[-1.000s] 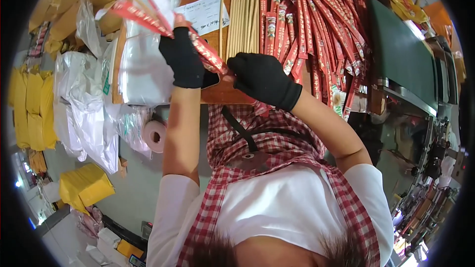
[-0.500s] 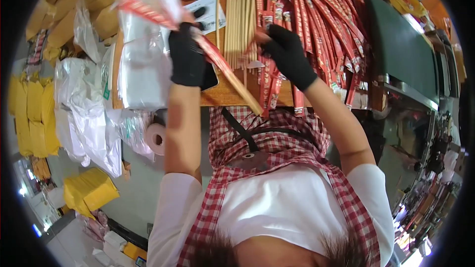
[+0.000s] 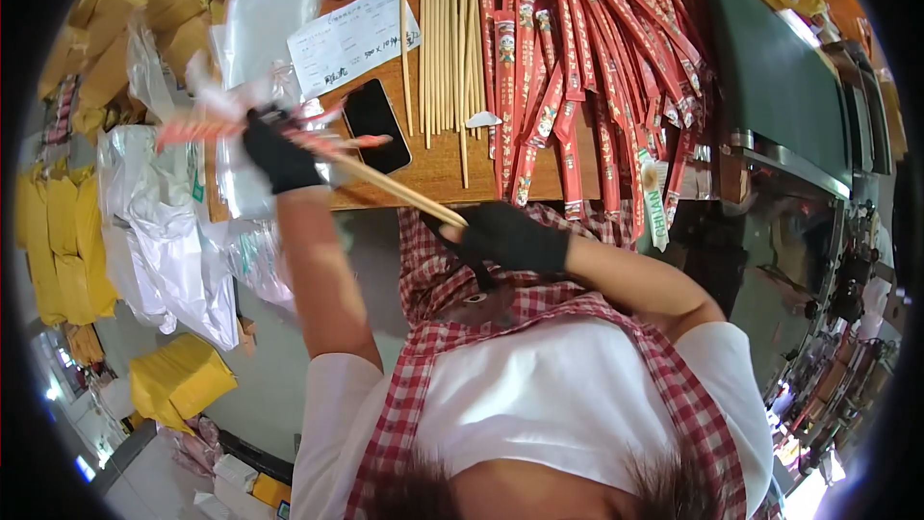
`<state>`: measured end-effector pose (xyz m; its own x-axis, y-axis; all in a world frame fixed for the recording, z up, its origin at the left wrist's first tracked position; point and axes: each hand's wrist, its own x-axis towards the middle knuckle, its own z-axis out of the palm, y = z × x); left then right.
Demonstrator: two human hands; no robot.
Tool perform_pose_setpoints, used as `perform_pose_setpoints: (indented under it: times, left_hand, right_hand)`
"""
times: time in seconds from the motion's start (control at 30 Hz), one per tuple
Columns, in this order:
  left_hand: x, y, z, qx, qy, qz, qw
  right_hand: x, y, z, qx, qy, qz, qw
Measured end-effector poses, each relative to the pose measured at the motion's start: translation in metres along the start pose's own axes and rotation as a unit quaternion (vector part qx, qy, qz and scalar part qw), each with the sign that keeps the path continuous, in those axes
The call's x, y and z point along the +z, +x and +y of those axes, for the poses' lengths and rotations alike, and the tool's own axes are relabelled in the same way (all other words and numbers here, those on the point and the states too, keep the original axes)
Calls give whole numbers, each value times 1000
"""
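Chopsticks (image 3: 399, 192): slanting over the edge of the table (image 3: 438, 171) from the curled left hand (image 3: 281, 154), clasped around blurred red wrappers (image 3: 200, 130), to the right hand (image 3: 512, 239), closed on their near ends.

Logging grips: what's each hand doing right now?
Left hand: closed on red wrappers, blurred.
Right hand: at the wooden sticks' near ends; cannot tell if closed.

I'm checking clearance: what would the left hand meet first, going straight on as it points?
Past the blurred red wrappers it holds, the left hand would probably meet the clear plastic bags first, though the depth between them is unclear.
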<state>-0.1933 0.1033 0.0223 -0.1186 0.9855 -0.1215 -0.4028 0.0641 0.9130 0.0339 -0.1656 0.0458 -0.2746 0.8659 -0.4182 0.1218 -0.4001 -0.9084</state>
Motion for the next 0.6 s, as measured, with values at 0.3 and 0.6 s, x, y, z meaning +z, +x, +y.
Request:
perform_pose_setpoints:
  times: [0.3, 0.6]
  left_hand:
    - [87, -100, 5, -177, 41, -117, 976]
    - [76, -124, -54, -308, -49, -152, 938]
  right_hand:
    - [-92, 45, 3, -52, -257, 311, 914]
    - [-178, 83, 0, 72, -360, 436, 822]
